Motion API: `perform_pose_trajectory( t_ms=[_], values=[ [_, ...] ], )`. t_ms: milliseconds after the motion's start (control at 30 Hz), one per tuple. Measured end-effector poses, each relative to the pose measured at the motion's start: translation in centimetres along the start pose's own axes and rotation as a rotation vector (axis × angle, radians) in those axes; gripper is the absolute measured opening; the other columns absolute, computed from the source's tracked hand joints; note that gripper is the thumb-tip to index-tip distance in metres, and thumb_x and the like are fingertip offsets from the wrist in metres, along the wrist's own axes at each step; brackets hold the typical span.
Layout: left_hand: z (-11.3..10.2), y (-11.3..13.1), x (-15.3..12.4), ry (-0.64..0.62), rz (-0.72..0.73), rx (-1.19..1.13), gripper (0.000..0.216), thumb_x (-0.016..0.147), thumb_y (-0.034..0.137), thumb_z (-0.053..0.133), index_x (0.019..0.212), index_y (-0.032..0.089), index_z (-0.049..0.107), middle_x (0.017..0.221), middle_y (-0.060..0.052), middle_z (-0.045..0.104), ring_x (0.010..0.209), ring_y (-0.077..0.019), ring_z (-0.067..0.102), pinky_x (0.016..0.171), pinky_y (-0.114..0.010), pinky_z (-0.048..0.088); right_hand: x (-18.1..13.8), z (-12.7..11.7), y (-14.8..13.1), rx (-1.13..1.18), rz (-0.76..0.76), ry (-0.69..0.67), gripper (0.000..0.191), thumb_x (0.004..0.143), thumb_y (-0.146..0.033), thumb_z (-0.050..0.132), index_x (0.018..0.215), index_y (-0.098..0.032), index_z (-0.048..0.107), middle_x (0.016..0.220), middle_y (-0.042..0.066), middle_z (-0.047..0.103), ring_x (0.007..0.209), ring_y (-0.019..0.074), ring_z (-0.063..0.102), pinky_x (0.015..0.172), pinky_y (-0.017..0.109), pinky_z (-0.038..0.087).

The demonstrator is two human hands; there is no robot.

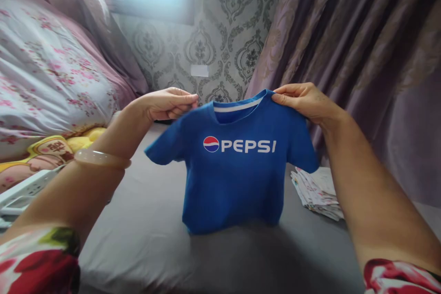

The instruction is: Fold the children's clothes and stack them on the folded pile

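A small blue T-shirt (234, 179) with a round logo and white PEPSI lettering hangs upright in front of me, its printed side toward me. My left hand (172, 104) pinches it at the shoulder on the left side of the neckline. At the opposite shoulder, close to the collar, my right hand (306, 101) grips the fabric between thumb and fingers. Both short sleeves droop outward. The shirt's hem reaches down to the grey bed sheet (144, 239); whether it rests there is hard to tell.
Folded patterned cloths (319, 193) lie stacked on the bed behind my right forearm. To the left are floral bedding (51, 69), a yellow plush-like item (51, 147) and a white plastic object (27, 190). Purple curtains (361, 55) and a patterned wall (206, 32) stand behind.
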State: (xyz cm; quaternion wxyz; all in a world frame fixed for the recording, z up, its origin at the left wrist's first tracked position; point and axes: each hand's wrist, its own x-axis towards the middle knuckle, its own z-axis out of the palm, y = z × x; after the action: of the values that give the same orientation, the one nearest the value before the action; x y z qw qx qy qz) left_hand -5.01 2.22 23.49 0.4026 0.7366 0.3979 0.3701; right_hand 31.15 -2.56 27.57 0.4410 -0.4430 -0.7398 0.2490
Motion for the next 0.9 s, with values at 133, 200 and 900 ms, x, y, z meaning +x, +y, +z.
perform_pose_trajectory(
  t_ms=[133, 200, 900],
  values=[
    [1.3, -2.5, 0.3, -0.104, -0.062, -0.020, 0.034, 0.073, 0.051, 0.075, 0.075, 0.017, 0.069, 0.050, 0.004, 0.037, 0.042, -0.0058, 0.035, 0.038, -0.021, 0.025, -0.5, 0.3, 0.6, -0.019, 0.041, -0.032, 0.034, 0.065, -0.052, 0.081, 0.087, -0.026, 0.075, 0.080, 0.002, 0.074, 0.073, 0.0205, 0.069, 0.060, 0.030, 0.058],
    [3.1, -4.5, 0.3, -0.113, -0.085, -0.062, 0.032, 0.072, 0.048, 0.076, 0.075, 0.017, 0.067, 0.051, 0.004, 0.037, 0.042, -0.0048, 0.033, 0.038, -0.019, 0.021, -0.9, 0.8, 1.0, -0.040, 0.074, -0.073, 0.032, 0.066, -0.051, 0.081, 0.084, -0.025, 0.076, 0.078, 0.002, 0.074, 0.071, 0.0202, 0.069, 0.059, 0.030, 0.058],
    [24.1, -13.6, -0.3, -0.186, 0.245, -0.094, 0.040, 0.071, 0.053, 0.074, 0.089, 0.020, 0.061, 0.090, -0.003, 0.063, 0.081, -0.0163, 0.052, 0.077, -0.031, 0.043, -5.4, -0.1, 3.6, -0.056, 0.303, -0.146, 0.029, 0.067, -0.049, 0.080, 0.085, -0.027, 0.075, 0.078, 0.001, 0.074, 0.069, 0.0202, 0.069, 0.057, 0.030, 0.057]
  ],
)
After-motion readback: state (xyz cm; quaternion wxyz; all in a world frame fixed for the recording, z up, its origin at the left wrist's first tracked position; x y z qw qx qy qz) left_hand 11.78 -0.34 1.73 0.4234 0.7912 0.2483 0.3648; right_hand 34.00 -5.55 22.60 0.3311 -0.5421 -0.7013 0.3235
